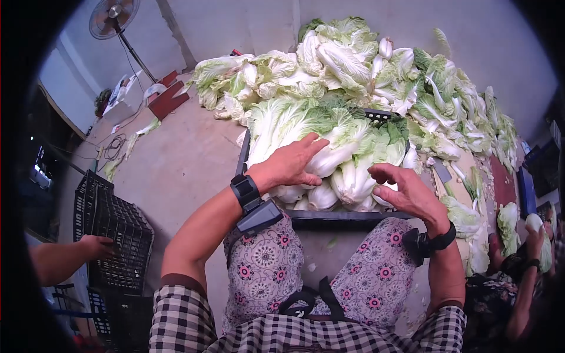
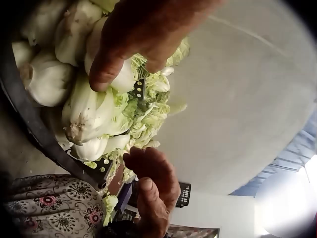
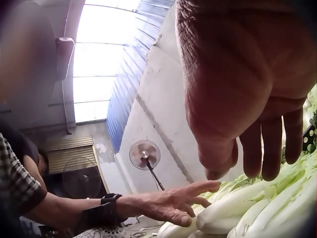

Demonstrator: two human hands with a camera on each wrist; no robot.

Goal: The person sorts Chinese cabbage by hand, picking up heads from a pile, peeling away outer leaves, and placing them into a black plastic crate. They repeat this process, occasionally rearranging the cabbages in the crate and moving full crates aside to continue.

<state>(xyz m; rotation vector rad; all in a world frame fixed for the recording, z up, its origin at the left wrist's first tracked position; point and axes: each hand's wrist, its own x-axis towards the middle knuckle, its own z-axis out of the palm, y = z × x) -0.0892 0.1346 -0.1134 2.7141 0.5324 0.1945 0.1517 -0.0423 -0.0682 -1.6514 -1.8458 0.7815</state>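
A black plastic crate (image 1: 315,222) stands before my knees, heaped with napa cabbages (image 1: 353,179), many with their white butts toward me. Over the crate's left part lies my left hand (image 1: 287,162), fingers extended and thumb apart, right above a cabbage. My right hand (image 1: 409,189) hovers at the crate's right side, fingers slightly bent, with nothing in its grasp. In the left wrist view the left thumb (image 2: 105,72) overlaps a cabbage (image 2: 89,111). The right wrist view shows the right fingers (image 3: 271,148) hanging loosely above pale cabbage stalks (image 3: 225,215).
Loose cabbage leaves and heads (image 1: 335,59) pile up along the wall behind the crate. At left another person's hand (image 1: 97,247) holds stacked black crates (image 1: 126,235). A knife (image 1: 441,172) lies at right, near another person's hand (image 1: 534,238) with a cabbage. A fan (image 1: 115,13) stands far left.
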